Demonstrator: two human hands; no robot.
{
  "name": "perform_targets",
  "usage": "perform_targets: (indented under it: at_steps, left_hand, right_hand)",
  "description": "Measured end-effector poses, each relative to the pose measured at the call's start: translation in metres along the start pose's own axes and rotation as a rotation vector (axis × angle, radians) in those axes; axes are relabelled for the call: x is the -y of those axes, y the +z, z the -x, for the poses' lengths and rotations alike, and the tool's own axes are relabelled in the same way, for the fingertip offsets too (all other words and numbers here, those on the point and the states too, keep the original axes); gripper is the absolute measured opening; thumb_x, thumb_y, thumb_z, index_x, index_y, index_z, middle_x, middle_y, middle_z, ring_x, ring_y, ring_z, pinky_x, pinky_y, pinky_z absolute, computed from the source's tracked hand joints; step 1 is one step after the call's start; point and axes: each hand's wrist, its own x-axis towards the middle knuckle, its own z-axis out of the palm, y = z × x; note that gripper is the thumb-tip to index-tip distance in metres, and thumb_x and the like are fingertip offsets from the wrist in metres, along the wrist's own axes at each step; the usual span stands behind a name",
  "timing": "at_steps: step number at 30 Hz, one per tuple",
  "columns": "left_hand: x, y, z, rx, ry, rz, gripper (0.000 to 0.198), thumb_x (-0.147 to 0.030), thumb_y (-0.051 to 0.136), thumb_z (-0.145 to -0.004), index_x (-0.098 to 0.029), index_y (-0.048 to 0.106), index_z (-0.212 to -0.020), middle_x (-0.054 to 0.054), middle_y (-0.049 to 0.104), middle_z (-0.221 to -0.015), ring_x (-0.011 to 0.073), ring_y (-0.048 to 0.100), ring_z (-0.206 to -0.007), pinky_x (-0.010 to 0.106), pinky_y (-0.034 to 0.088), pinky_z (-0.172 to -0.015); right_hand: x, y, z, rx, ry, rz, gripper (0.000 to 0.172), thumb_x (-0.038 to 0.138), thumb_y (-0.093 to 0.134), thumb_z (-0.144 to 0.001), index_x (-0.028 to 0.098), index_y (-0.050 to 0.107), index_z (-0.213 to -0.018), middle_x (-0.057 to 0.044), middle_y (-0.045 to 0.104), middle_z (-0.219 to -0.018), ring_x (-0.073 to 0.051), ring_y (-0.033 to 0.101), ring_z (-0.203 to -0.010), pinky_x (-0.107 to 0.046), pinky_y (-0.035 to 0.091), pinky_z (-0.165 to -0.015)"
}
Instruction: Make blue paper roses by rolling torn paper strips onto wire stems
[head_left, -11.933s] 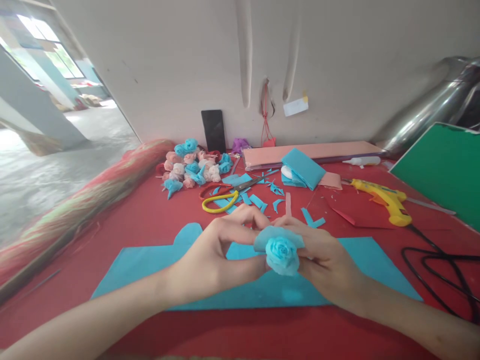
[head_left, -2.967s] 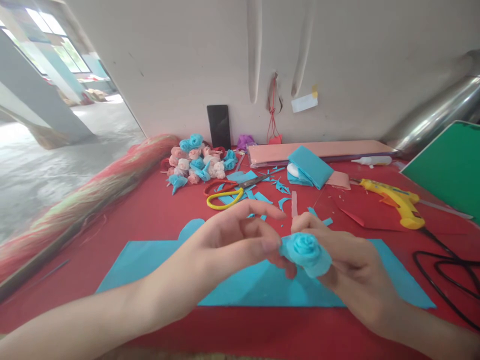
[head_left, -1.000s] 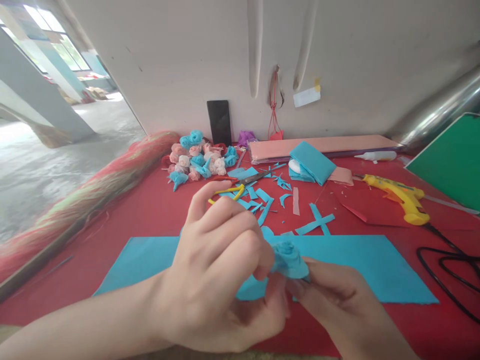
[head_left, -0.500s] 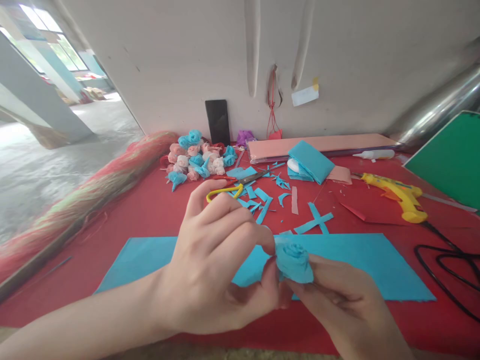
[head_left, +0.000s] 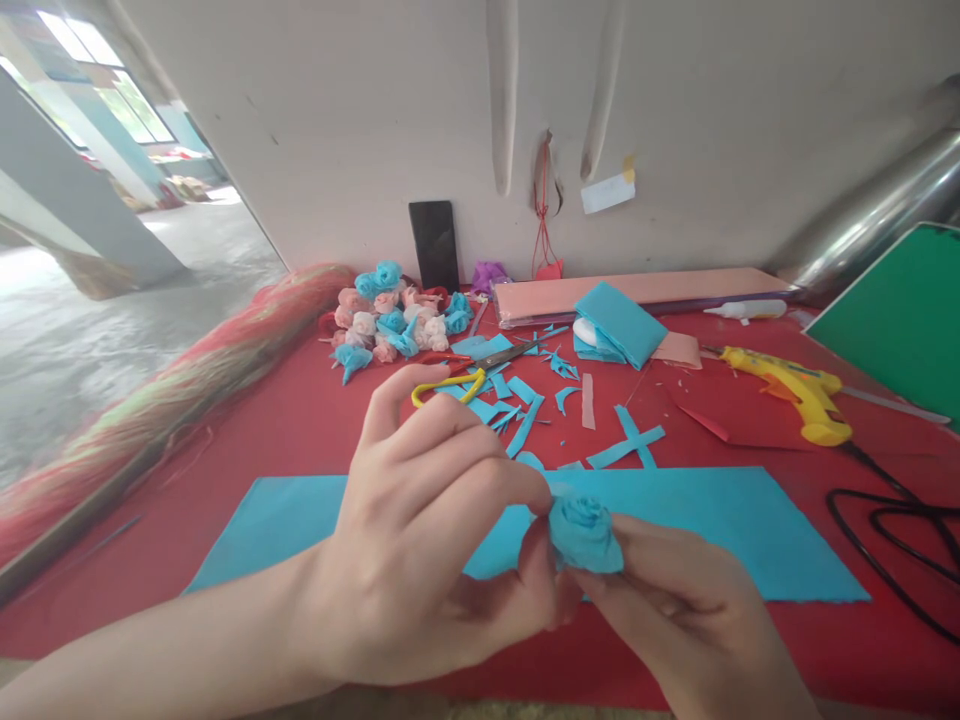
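Note:
A blue crepe-paper rose [head_left: 586,535] is held between my two hands, its spiral of petals facing up. With thumb and forefinger, my left hand [head_left: 435,530] pinches the rose's left edge. My right hand [head_left: 690,600] grips the flower's base from the right; the base itself is hidden by the fingers. Under both hands lies a wide sheet of blue crepe paper [head_left: 727,530], partly covered by them. Just beyond my left hand rest scissors with yellow handles [head_left: 480,378], among blue paper scraps [head_left: 529,425].
Finished paper roses [head_left: 390,320] in blue, pink and white are heaped at the back left, beside a dark phone [head_left: 434,245] leaning on the wall. To the right lie a yellow glue gun [head_left: 795,385] with its black cord, a folded blue paper pack [head_left: 622,325] and a white bottle [head_left: 750,309].
Both hands keep their hold on the rose, which has shifted very slightly to the left and down. Nothing else has visibly changed.

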Motion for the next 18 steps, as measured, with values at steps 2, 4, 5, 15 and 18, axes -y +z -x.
perform_targets:
  at_steps: [2,4,5,15,18]
  left_hand:
    - [0.000,0.000,0.000,0.001,0.000,-0.006,0.009,-0.015,0.052,-0.071,-0.023,0.050,-0.074,-0.008,0.042,-0.051,0.0133,0.043,-0.053,0.040,0.033,-0.081]
    - [0.000,-0.001,-0.001,-0.017,0.013,-0.016,0.009,-0.016,0.053,-0.070,-0.023,0.050,-0.075,-0.008,0.043,-0.052,0.0134,0.045,-0.054,0.041,0.033,-0.085]
    - [0.001,0.000,-0.001,-0.024,0.017,-0.022,0.011,-0.016,0.054,-0.070,-0.024,0.050,-0.075,-0.008,0.043,-0.052,0.0135,0.045,-0.054,0.041,0.033,-0.086]
    - [0.003,0.006,0.004,-0.132,0.017,0.254,0.045,-0.011,0.059,-0.063,-0.018,0.048,-0.106,0.002,0.057,-0.082,0.0206,0.054,-0.076,0.046,0.036,-0.096]
    - [0.001,0.008,0.005,-0.103,0.066,0.210,0.062,-0.017,0.065,-0.063,-0.014,0.042,-0.121,0.009,0.059,-0.100,0.0251,0.054,-0.092,0.048,0.025,-0.107]
  right_hand:
    - [0.000,-0.001,0.001,0.017,-0.019,0.003,0.023,0.015,0.055,-0.085,0.019,0.063,-0.065,0.003,0.063,-0.061,-0.010,0.062,-0.059,-0.015,0.051,-0.058]
    - [0.000,-0.002,0.001,0.034,-0.040,0.004,0.024,0.012,0.054,-0.085,0.019,0.063,-0.064,0.003,0.065,-0.063,-0.008,0.063,-0.061,-0.013,0.051,-0.060]
    - [0.000,-0.003,0.001,0.037,-0.051,0.006,0.025,0.011,0.054,-0.085,0.019,0.063,-0.063,0.004,0.066,-0.064,-0.008,0.063,-0.061,-0.012,0.051,-0.061]
    - [0.006,-0.012,-0.006,-0.101,-0.363,0.283,0.027,0.010,0.052,-0.085,0.016,0.062,-0.061,0.001,0.061,-0.053,-0.010,0.057,-0.047,-0.019,0.047,-0.046]
    - [0.007,-0.016,-0.011,-0.108,-0.544,0.478,0.028,0.011,0.049,-0.090,0.016,0.064,-0.066,0.000,0.063,-0.056,-0.011,0.058,-0.049,-0.022,0.048,-0.049]
